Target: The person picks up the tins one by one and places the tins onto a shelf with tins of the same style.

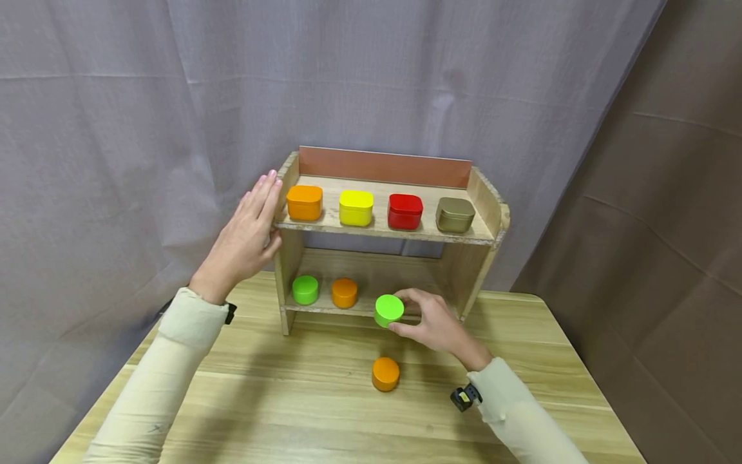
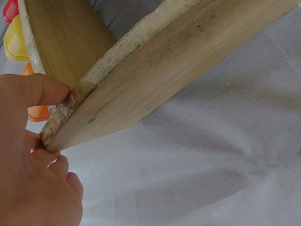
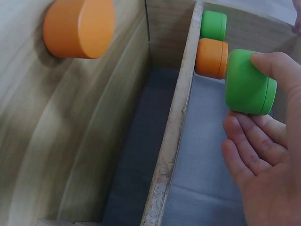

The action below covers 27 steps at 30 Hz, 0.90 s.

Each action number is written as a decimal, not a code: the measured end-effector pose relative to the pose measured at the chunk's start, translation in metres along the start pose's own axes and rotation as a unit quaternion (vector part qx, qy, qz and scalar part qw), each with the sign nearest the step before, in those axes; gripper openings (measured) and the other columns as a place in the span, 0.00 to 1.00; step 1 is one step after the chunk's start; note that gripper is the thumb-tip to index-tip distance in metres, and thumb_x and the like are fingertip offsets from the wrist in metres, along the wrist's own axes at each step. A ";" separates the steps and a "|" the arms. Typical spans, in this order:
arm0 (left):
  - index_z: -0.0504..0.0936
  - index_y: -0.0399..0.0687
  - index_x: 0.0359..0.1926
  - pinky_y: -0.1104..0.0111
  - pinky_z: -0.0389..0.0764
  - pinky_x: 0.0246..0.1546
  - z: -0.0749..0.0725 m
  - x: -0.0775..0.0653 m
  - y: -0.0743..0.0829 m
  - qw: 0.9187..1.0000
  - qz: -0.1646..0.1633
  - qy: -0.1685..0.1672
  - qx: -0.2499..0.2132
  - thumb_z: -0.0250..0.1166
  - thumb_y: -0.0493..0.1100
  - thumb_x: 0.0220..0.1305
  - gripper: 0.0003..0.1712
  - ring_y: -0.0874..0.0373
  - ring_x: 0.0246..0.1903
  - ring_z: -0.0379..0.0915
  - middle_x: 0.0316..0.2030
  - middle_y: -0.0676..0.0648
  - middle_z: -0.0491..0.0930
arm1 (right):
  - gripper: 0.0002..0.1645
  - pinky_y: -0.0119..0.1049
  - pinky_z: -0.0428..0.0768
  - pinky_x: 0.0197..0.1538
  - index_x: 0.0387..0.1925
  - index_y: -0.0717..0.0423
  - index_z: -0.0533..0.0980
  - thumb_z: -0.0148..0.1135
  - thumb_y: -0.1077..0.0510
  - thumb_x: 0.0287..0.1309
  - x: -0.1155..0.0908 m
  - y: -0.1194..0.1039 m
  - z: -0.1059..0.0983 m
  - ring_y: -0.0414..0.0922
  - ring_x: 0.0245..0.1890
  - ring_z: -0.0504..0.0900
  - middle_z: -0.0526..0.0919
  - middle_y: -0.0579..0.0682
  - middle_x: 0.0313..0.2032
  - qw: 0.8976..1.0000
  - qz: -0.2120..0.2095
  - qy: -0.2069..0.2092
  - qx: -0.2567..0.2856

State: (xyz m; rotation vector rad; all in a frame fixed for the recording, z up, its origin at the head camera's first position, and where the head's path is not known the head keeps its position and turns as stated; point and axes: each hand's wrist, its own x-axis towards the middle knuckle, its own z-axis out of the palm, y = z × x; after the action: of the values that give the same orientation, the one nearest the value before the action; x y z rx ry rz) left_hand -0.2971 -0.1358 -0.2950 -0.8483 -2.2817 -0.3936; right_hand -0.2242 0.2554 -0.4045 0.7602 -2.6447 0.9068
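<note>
My right hand pinches a round green lidded container between thumb and fingers, at the front of the lower shelf. The right wrist view shows the thumb on one side of that container and fingertips at the other. Left of it on the lower board stand another green round container and an orange one. At the left side panel of the wooden shelf, my left hand grips the edge, its thumb against the front edge.
On the top board stand orange, yellow, red and olive squarish containers in a row. An orange round container lies on the wooden table before the shelf. Grey curtain hangs behind.
</note>
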 end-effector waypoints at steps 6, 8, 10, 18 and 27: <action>0.45 0.37 0.84 0.43 0.50 0.84 -0.001 0.000 0.000 1.000 -0.002 0.000 -0.001 0.62 0.33 0.65 0.53 0.39 0.85 0.42 0.86 0.37 0.42 | 0.29 0.47 0.89 0.58 0.57 0.53 0.82 0.81 0.52 0.55 0.012 0.004 0.000 0.47 0.52 0.89 0.89 0.48 0.53 1.000 0.018 0.010 0.010; 0.45 0.37 0.84 0.43 0.50 0.84 -0.001 0.000 0.000 1.000 -0.002 -0.001 -0.001 0.62 0.33 0.65 0.53 0.39 0.85 0.42 0.86 0.37 0.42 | 0.29 0.48 0.88 0.59 0.57 0.54 0.82 0.81 0.52 0.55 0.015 0.005 0.001 0.48 0.53 0.89 0.89 0.49 0.53 1.000 0.022 0.011 0.011; 0.45 0.37 0.85 0.43 0.50 0.85 -0.001 0.000 0.001 1.000 -0.003 -0.002 -0.001 0.62 0.33 0.65 0.53 0.39 0.85 0.42 0.86 0.37 0.42 | 0.29 0.50 0.88 0.59 0.57 0.54 0.82 0.81 0.52 0.55 0.017 0.007 0.002 0.49 0.53 0.88 0.89 0.49 0.53 1.000 0.025 0.013 0.009; 0.45 0.37 0.85 0.43 0.51 0.84 0.000 0.000 0.000 1.000 -0.002 0.000 0.002 0.62 0.33 0.64 0.53 0.40 0.85 0.42 0.86 0.38 0.42 | 0.31 0.50 0.87 0.58 0.59 0.56 0.81 0.80 0.50 0.56 0.025 0.015 0.008 0.49 0.51 0.88 0.90 0.51 0.52 0.998 0.056 0.017 -0.002; 0.45 0.38 0.85 0.43 0.51 0.84 0.000 0.000 -0.001 1.000 -0.002 0.000 0.003 0.62 0.34 0.65 0.53 0.40 0.85 0.42 0.86 0.39 0.41 | 0.32 0.50 0.87 0.58 0.59 0.54 0.81 0.80 0.48 0.56 0.031 0.023 0.014 0.49 0.51 0.87 0.89 0.51 0.52 0.996 0.088 0.013 -0.007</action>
State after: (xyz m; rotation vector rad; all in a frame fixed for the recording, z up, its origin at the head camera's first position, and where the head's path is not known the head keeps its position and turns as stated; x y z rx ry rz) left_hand -0.2976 -0.1364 -0.2955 -0.8403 -2.2832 -0.3873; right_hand -0.2641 0.2499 -0.4150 0.5135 -2.7249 0.9341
